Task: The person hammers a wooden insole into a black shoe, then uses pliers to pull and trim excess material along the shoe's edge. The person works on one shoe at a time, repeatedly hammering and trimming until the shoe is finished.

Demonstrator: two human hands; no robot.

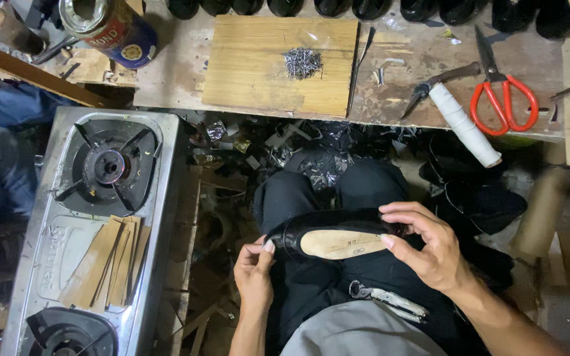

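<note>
A black shoe (338, 237) lies sole-up across the person's lap, its pale insole board facing the camera, and everything else is best placed from it. The left hand (253, 271) pinches the shoe's toe end between thumb and fingers; the right hand (423, 247) grips the heel end, fingers curled over the upper edge. Just nearer than the shoe, pliers (390, 302) rest on the lap (handles pale, jaws dark). Left of the shoe stands a steel gas stove (159, 191) with thin wooden strips (110, 264) stacked on it. Beyond the shoe, on the workbench (397, 99), sit a wooden board (252, 72) bearing a heap of small nails (302, 62), a white thread spool (464, 125) and red-handled scissors (504, 92).
</note>
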